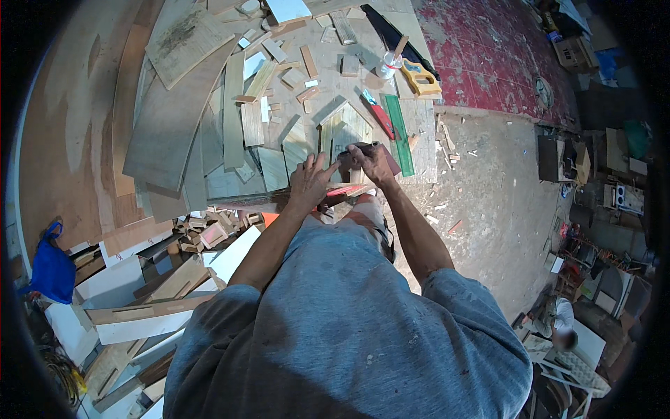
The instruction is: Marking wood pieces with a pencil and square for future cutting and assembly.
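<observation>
A small house-shaped wooden piece [347,126] with a pointed far end lies at the near edge of the worktable. My left hand [309,183] is at its near left side, with the fingers bent over the wood and the index finger reaching right. My right hand [373,166] is closed on a folded dark reddish-brown sheet that looks like sandpaper [392,162], over the near right part of the piece. The fingers partly hide where sheet and wood meet. Just beyond my right hand lie a red-handled cutter [380,117] and a green ruler [399,133].
Wood offcuts [293,78] and large boards [174,126] cover the table's left side. A yellow-handled handsaw [421,78] and a jar [388,66] with a stick stand far right. Scrap wood [139,321] is piled lower left. Another person [563,325] is at the lower right.
</observation>
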